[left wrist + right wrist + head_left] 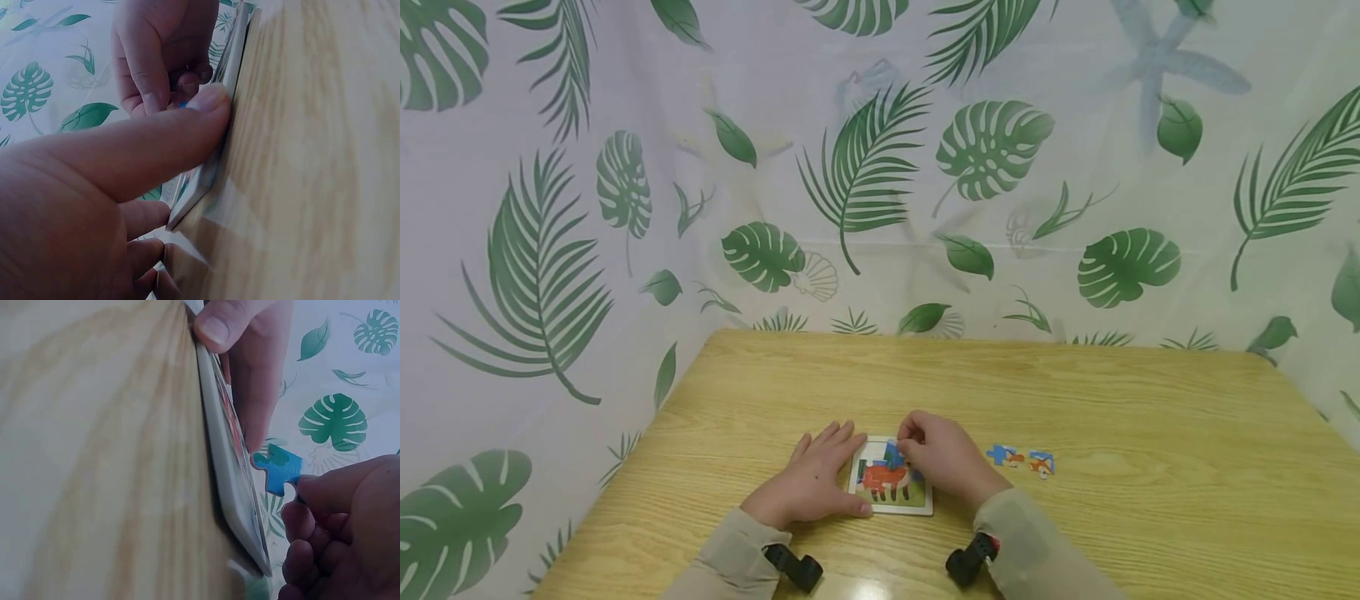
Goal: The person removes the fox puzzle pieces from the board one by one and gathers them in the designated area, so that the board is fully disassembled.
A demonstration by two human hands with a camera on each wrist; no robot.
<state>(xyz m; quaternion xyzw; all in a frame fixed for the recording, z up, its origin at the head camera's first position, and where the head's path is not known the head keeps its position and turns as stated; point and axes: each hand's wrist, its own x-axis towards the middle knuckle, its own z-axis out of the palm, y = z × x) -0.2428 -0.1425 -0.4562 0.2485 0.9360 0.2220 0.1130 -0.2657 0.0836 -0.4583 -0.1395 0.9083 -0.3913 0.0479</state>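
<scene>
A small jigsaw puzzle board [895, 511] with a white frame lies on the table, its picture showing a red fox-like animal on grass. My left hand [820, 482] rests along its left side with fingers spread, and the thumb [209, 100] touches the near edge. Above the board's upper right part, my right hand [951, 457] pinches a blue puzzle piece [284, 470] with a green patch between thumb and fingers. The piece is tilted up off the board in the right wrist view. Fingers partly cover the board's upper right.
Two loose puzzle pieces lie on the table right of my right hand: a blue and orange one [1000, 455] and one with an orange fox face [1042, 463]. The wooden table [1150, 467] meets a leaf-patterned cloth [880, 192] behind and at the sides.
</scene>
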